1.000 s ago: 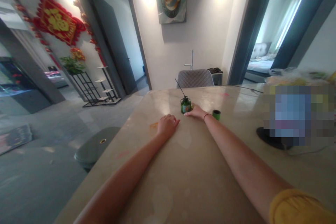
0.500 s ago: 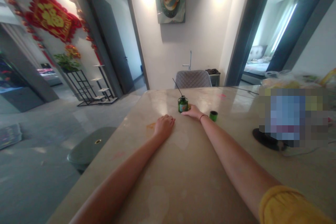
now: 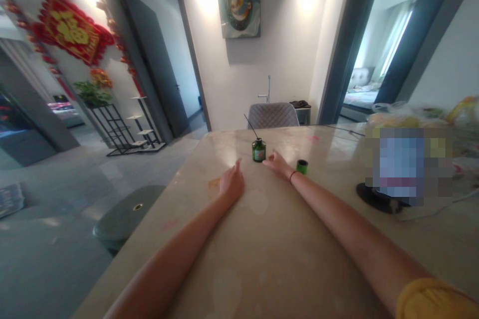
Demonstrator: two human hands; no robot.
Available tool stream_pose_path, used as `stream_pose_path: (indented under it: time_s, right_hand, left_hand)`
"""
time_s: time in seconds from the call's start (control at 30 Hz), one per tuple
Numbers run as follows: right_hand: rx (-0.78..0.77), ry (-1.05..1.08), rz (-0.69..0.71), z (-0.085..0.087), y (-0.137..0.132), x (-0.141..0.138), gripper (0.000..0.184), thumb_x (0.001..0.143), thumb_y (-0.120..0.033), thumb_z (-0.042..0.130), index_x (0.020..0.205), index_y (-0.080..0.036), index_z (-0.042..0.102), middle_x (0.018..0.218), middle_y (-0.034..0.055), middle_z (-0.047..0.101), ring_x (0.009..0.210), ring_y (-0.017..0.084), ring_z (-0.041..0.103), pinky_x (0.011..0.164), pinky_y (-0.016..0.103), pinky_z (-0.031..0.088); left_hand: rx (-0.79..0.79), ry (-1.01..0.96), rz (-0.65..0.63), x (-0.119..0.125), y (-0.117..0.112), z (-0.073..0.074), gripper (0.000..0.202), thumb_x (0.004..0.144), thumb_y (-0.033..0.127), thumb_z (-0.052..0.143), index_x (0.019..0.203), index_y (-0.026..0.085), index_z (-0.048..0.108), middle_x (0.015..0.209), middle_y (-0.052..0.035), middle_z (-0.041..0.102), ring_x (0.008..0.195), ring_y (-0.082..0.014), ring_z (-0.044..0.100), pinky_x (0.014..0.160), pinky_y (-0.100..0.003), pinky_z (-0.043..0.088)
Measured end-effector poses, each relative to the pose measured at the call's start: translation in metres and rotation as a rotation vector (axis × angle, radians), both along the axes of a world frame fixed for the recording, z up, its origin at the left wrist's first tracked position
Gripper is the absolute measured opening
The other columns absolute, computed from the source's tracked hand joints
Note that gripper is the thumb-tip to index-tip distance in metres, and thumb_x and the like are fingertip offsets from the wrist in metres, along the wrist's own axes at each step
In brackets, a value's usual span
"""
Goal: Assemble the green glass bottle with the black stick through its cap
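Head view: your left hand (image 3: 232, 183) at 7 o'clock and right hand (image 3: 276, 163) at 4 o'clock of green bottle (image 3: 258, 150), both loose, empty; bottle uncapped, stick in, green cap (image 3: 301, 166) apart on table (image 3: 277, 249).

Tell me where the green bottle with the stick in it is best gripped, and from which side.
Probably around the round body of the bottle, from the near right, where the right hand lies open just short of it. A thin stick leans out of the neck up and left, so a grip from above looks awkward. The left hand rests apart on the table.
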State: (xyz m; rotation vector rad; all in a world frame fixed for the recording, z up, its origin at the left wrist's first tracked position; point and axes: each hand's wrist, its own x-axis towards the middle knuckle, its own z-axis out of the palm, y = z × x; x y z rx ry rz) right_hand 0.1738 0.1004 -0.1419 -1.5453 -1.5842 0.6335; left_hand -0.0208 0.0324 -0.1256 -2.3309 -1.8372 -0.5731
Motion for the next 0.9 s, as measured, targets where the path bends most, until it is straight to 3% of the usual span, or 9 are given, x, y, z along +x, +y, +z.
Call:
stream_pose_path:
  time_s: [0.07,0.13,0.23,0.33,0.5,0.63,0.8,0.9]
  right_hand:
    - [-0.021,-0.033,-0.039,0.001,-0.013,0.005,0.082,0.071,-0.019,0.054,0.14,0.0,0.015,0.088,0.0112,0.064,0.076,0.018,0.059,0.07,0.028,0.047]
    - [0.011,-0.092,0.008,0.001,-0.028,0.012,0.084,0.072,-0.011,0.047,0.143,-0.003,0.004,0.081,0.0077,0.063,0.069,0.017,0.057,0.067,0.027,0.045]
    - [0.084,-0.239,0.228,0.0,-0.049,0.027,0.088,0.072,-0.007,0.044,0.145,-0.013,-0.005,0.076,0.0022,0.06,0.065,0.014,0.054,0.067,0.025,0.043]
    - [0.145,-0.445,0.349,0.001,-0.066,0.041,0.089,0.072,-0.004,0.042,0.145,-0.02,-0.007,0.08,0.0025,0.06,0.065,0.013,0.052,0.066,0.025,0.042]
    - [0.282,-0.893,0.391,0.004,-0.081,0.055,0.087,0.07,0.003,0.036,0.145,-0.026,0.003,0.095,0.0097,0.06,0.069,0.016,0.056,0.067,0.029,0.043]
    - [0.259,-0.997,0.334,0.004,-0.084,0.061,0.089,0.069,0.005,0.033,0.145,-0.023,-0.002,0.094,0.0116,0.06,0.066,0.016,0.058,0.063,0.028,0.044]
    - [0.26,-0.866,0.33,0.005,-0.086,0.06,0.081,0.075,0.0,0.036,0.145,-0.022,0.003,0.095,0.0113,0.063,0.066,0.015,0.059,0.063,0.027,0.044]
    - [0.246,-0.693,0.32,0.012,-0.084,0.057,0.068,0.081,-0.015,0.046,0.143,-0.018,0.019,0.09,0.009,0.064,0.066,0.015,0.058,0.064,0.026,0.044]
  left_hand:
    - [-0.026,-0.029,0.06,0.0,-0.002,0.001,0.064,0.087,0.014,0.034,0.144,0.018,0.004,0.097,-0.0086,0.065,0.081,-0.0165,0.062,0.072,-0.026,0.043]
    - [-0.045,-0.03,0.059,0.0,-0.005,0.003,0.073,0.085,0.011,0.035,0.143,0.021,-0.007,0.1,-0.0084,0.064,0.079,-0.0165,0.063,0.068,-0.025,0.043]
    - [-0.065,0.008,0.004,0.001,-0.009,0.009,0.079,0.081,0.005,0.036,0.143,0.027,-0.007,0.105,-0.008,0.062,0.081,-0.0166,0.063,0.068,-0.025,0.044]
    - [-0.083,0.051,-0.002,0.003,-0.012,0.015,0.082,0.079,0.002,0.036,0.143,0.03,-0.005,0.106,-0.0078,0.06,0.082,-0.0165,0.062,0.07,-0.025,0.045]
    - [-0.104,0.099,-0.016,0.003,-0.01,0.014,0.083,0.077,0.001,0.036,0.143,0.031,-0.005,0.105,-0.0077,0.06,0.082,-0.0174,0.062,0.071,-0.027,0.046]
    - [-0.09,0.002,-0.109,-0.001,-0.005,0.007,0.084,0.077,0.001,0.037,0.143,0.028,-0.008,0.115,-0.0089,0.059,0.093,-0.0165,0.061,0.077,-0.025,0.045]
    - [-0.073,-0.07,-0.146,-0.001,-0.004,0.006,0.065,0.087,0.016,0.035,0.144,0.025,0.004,0.122,-0.0113,0.057,0.093,-0.0177,0.061,0.075,-0.027,0.044]
    - [-0.109,-0.081,-0.145,0.0,-0.006,0.009,0.04,0.091,0.031,0.034,0.129,0.023,0.043,0.112,-0.0079,0.063,0.092,-0.0176,0.061,0.076,-0.026,0.043]
